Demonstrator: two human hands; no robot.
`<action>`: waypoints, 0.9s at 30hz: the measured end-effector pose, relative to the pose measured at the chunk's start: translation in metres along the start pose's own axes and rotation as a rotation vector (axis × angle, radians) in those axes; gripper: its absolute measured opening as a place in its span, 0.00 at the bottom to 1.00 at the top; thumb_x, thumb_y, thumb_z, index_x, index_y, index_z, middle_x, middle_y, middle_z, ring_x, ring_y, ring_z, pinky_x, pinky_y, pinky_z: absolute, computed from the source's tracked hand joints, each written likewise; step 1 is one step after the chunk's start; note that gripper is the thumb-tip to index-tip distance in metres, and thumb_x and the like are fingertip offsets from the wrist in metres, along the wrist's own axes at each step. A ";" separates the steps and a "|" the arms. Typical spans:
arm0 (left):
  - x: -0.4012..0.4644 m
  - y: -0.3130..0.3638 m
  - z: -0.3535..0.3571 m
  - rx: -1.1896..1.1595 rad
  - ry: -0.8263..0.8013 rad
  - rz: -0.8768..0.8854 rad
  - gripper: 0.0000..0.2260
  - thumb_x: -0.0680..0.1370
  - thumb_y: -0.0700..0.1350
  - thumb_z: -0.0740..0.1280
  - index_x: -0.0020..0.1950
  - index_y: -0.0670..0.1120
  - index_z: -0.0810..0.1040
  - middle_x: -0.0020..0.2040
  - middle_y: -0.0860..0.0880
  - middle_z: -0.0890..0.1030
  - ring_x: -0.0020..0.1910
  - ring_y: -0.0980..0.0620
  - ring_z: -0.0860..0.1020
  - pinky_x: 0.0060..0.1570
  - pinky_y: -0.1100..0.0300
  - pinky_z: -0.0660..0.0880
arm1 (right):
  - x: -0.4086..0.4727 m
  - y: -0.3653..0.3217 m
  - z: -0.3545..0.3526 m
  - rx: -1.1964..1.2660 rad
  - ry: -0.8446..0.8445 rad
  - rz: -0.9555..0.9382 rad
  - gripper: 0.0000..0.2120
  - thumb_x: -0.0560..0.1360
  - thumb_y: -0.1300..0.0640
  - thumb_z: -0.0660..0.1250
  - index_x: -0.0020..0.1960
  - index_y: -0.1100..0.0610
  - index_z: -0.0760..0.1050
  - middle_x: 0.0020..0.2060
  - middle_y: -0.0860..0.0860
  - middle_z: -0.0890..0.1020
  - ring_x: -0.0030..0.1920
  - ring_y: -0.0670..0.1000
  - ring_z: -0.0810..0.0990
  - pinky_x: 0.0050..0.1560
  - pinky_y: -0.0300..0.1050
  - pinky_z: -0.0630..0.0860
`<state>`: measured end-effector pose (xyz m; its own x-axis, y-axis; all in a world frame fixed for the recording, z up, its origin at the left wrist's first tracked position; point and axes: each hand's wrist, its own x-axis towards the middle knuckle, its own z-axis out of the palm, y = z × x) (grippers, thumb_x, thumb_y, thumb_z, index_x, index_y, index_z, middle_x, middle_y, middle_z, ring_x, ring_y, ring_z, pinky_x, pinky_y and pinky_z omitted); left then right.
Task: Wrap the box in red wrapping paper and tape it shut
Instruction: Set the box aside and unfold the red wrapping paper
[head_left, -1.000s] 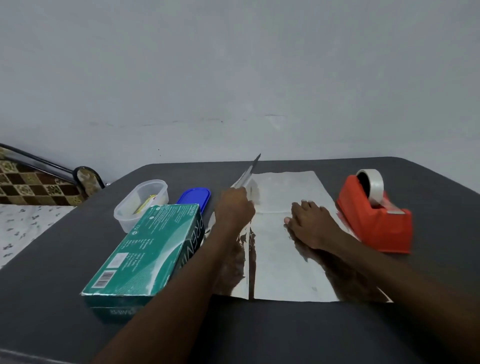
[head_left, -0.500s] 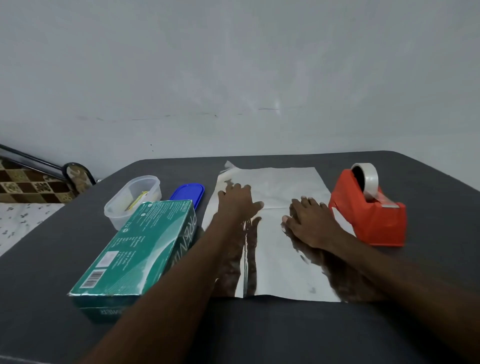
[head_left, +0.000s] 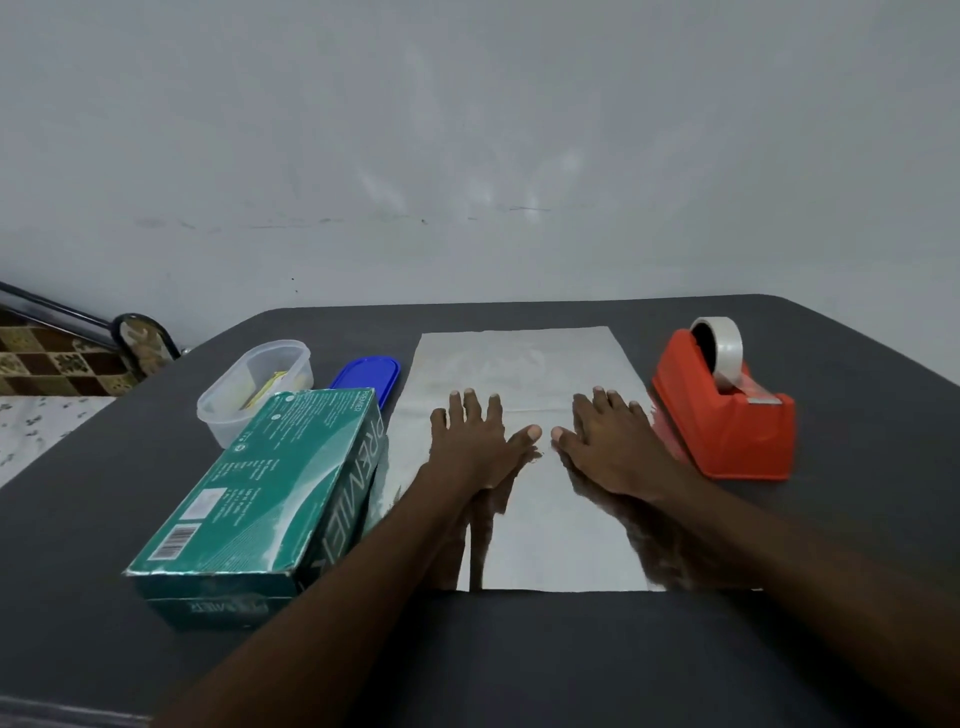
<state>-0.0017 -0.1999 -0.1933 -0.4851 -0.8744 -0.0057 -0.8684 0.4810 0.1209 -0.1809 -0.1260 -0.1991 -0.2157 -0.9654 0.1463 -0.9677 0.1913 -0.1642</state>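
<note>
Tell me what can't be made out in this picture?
- Head view: the paper shows silver; a red side isn't visible.
- Paper under both hands and forearms is covered.
- Tub contents: blurred through cloudy plastic.
- Green box small print: too small.

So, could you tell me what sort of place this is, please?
Probably a room at home: a dark table against a plain wall, with patterned bedding to the left.

Off past the fingertips on the left there's a clear plastic tub (head_left: 255, 387) with some yellowish stuff inside, and its blue lid (head_left: 368, 375) lying flat right beside it on the dark table (head_left: 571, 660).
</note>
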 end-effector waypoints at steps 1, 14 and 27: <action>-0.002 -0.001 0.002 0.002 0.020 0.001 0.38 0.78 0.70 0.43 0.81 0.47 0.47 0.80 0.40 0.46 0.79 0.40 0.42 0.75 0.40 0.43 | -0.002 -0.001 0.002 0.003 -0.007 0.007 0.38 0.76 0.34 0.43 0.75 0.58 0.61 0.76 0.62 0.62 0.77 0.61 0.58 0.75 0.62 0.54; -0.011 -0.001 -0.015 -0.086 0.029 -0.015 0.38 0.78 0.70 0.43 0.81 0.49 0.43 0.81 0.42 0.44 0.79 0.42 0.42 0.75 0.41 0.41 | -0.009 -0.006 -0.009 0.072 -0.026 0.043 0.34 0.82 0.37 0.49 0.81 0.57 0.52 0.80 0.60 0.52 0.81 0.60 0.48 0.78 0.62 0.44; -0.097 -0.056 -0.121 -0.068 0.422 -0.268 0.21 0.74 0.61 0.64 0.57 0.46 0.76 0.58 0.44 0.80 0.59 0.41 0.76 0.61 0.47 0.70 | 0.000 -0.121 -0.070 0.396 0.179 -0.146 0.13 0.79 0.50 0.64 0.56 0.56 0.81 0.52 0.54 0.85 0.52 0.56 0.82 0.54 0.47 0.76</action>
<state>0.1063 -0.1500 -0.0791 -0.1505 -0.9229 0.3544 -0.9412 0.2435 0.2343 -0.0732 -0.1367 -0.1112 -0.1333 -0.9250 0.3559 -0.8726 -0.0607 -0.4847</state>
